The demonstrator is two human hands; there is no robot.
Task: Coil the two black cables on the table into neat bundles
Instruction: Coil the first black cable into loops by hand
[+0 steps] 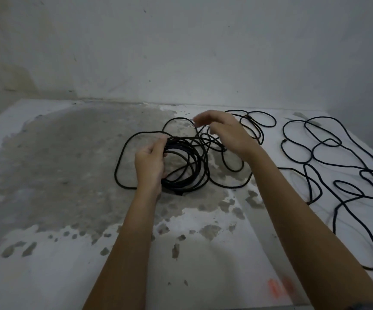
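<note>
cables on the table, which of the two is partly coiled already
The middle cable, held by the left hand, has stacked round loops. The cable on the right lies in loose, sprawling loops, untouched.

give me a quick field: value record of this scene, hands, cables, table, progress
left hand: gripping the partly wound coil at its left side
right hand: raised over the loose loops, fingers spread, no clear grip
second cable: sprawled in loose loops on the right of the table, untouched
table: white surface, paint worn to grey in the middle
orange mark: near the front edge, right of centre
progress: first cable partly coiled, several loops not yet gathered; second not started
</note>
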